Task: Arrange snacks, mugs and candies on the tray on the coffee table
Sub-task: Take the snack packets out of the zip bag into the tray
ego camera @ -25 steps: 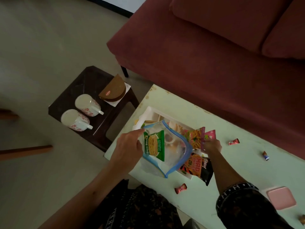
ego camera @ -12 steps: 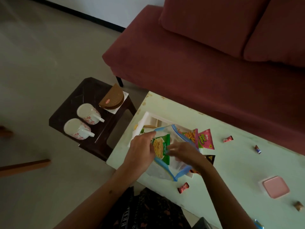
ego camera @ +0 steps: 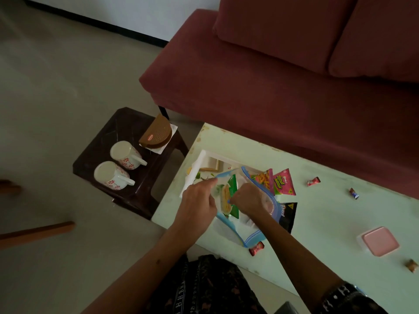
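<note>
My left hand (ego camera: 196,206) holds the mouth of a clear zip bag (ego camera: 249,232) with a blue seal, above the white tray (ego camera: 199,164) on the pale green coffee table (ego camera: 328,223). My right hand (ego camera: 248,200) is inside the bag, pinching a green snack packet (ego camera: 230,196). An orange-and-pink packet (ego camera: 264,179), a pink packet (ego camera: 283,183) and a black packet (ego camera: 288,215) lie on the tray's right side. Wrapped candies lie loose on the table: a red candy (ego camera: 256,248), another red candy (ego camera: 313,181), a blue candy (ego camera: 354,193) and a brown candy (ego camera: 411,265). Two white floral mugs, the nearer mug (ego camera: 111,175) and the farther mug (ego camera: 125,154), stand upside down on the dark stool (ego camera: 127,123).
A brown fan-shaped holder (ego camera: 156,133) on a white napkin sits at the stool's back corner. A pink lidded box (ego camera: 379,240) rests on the table's right part. A maroon sofa (ego camera: 283,71) runs behind the table. A wooden leg (ego camera: 36,232) lies on the floor at left.
My right hand has left the pink packet on the tray, moved left into the bag and closed on the green packet. My left hand stays on the bag's mouth.
</note>
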`<state>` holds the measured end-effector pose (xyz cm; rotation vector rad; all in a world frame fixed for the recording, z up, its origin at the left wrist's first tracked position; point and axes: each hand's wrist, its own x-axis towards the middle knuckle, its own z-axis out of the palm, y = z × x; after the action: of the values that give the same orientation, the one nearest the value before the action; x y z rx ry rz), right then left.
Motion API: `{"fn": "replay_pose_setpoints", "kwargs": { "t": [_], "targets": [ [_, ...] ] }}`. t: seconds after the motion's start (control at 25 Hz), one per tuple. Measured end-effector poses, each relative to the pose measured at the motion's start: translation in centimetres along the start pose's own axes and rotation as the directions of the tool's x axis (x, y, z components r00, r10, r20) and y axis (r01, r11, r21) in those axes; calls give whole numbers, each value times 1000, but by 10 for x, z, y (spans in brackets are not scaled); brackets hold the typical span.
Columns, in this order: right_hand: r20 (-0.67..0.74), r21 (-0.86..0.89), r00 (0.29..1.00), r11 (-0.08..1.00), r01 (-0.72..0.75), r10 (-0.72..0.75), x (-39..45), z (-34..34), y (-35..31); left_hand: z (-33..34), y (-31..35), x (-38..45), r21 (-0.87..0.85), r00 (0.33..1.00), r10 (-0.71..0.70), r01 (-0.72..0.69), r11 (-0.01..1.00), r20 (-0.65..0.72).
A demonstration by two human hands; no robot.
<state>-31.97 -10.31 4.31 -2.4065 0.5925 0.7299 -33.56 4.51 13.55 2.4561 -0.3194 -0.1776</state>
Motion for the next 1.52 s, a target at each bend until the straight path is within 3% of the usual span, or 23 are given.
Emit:
{"fn": "replay_pose_setpoints", "kwargs": {
  "t": [0.2, 0.32, 0.48, 0.56, 0.64, 0.76, 1.04, 1.4, 1.52],
  "targets": [
    [-284, -24, 947, 988, 153, -153, -67, -55, -13, 3, -5, 4, 36, 999, -40, 40, 999, -2],
    [-477, 269, 865, 911, 313, -156, -111, -112, -1, -3, -14, 11, 71, 994, -110, 111, 991, -10],
    [-559, 498, 819, 737, 457, -129, -125, -156, 33, -21, -29, 21, 160, 988, -145, 152, 975, -54],
    [-532, 445, 839, 804, 394, -117, -101, -149, 43, -30, -37, 26, 175, 982, -171, 182, 968, -74],
    [-466, 272, 876, 922, 277, -126, -66, -122, 49, -35, -43, 29, 166, 979, -177, 191, 967, -98],
    [-358, 96, 928, 985, 142, -99, -14, -68, 62, -37, -46, 28, 172, 980, -162, 180, 969, -112],
    [-223, 404, 953, 909, -102, 206, 41, 16, 102, -38, -45, 25, 110, 980, -125, 143, 984, -152],
    [-197, 429, 878, 844, -323, 436, 47, 30, 125, -34, -39, 28, 82, 981, -132, 145, 986, -141],
    [-260, 391, 884, 880, -271, 388, 40, 27, 117, -30, -31, 30, 51, 985, -116, 123, 991, -126]
  ]
}}
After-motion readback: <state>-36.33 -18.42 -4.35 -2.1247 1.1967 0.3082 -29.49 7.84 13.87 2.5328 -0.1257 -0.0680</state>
